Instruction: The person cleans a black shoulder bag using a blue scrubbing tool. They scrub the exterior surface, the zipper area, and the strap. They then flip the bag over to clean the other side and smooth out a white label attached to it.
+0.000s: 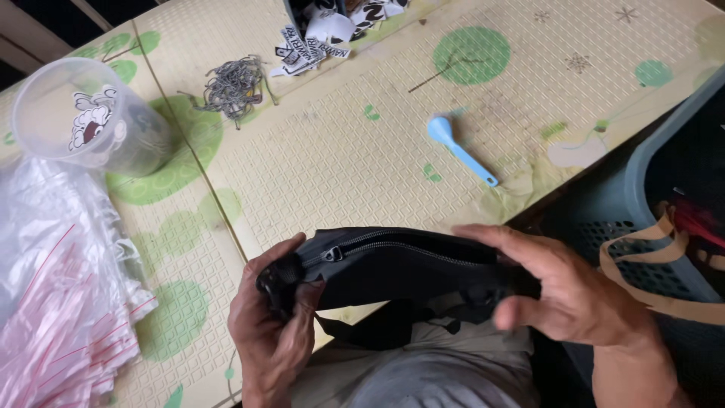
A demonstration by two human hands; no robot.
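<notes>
Left hand point(276, 325) curls round the buckle end of a black zip pouch point(400, 268), fingers pinching it tight; right hand point(563, 291) clamps the other end, thumb under, fingers laid over the top. Pouch sits just above the lap, at the near edge of the desk point(362, 151), w/ zip facing up. Best handling, I'd say: keep both ends taut so the zip line stays flat & straight, strap hanging clear below. On the desk: blue spoon point(459, 149), pile of small metal hooks point(232, 83), clear plastic cup point(83, 117), stack of clear bags point(60, 302) on the left. Grey basket point(642, 196) stands to the right.
</notes>
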